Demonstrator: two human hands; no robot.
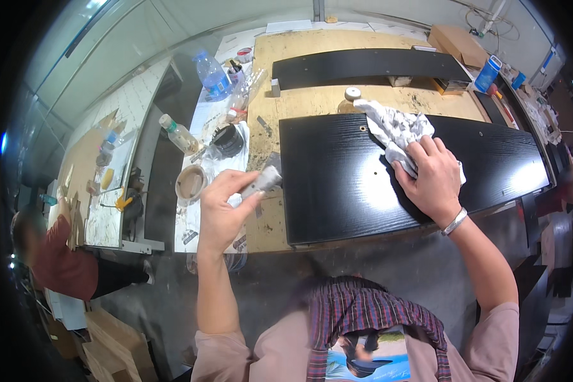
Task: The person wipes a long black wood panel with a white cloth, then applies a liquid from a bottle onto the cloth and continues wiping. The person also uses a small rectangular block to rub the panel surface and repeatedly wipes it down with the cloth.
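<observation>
A glossy black wood-grain board (337, 178) lies on the workbench in front of me. My right hand (431, 175) presses a crumpled white rag (388, 124) with dark smudges onto its top, fingers closed over the cloth. Just off the board's left end, my left hand (226, 207) pinches a small grey-white block (261, 183) between thumb and fingers. The block is slightly blurred, so its exact kind does not show. Near that hand stand a round tub (191, 183) and an open black can (227, 140).
Behind the board lies a second, curved black panel (363, 67) on small supports. A capped jar (350, 102) stands between them. Bottles, including a large clear one (213, 79), crowd the left side. A blue container (488, 74) stands far right. Another person (63, 261) is at the left bench.
</observation>
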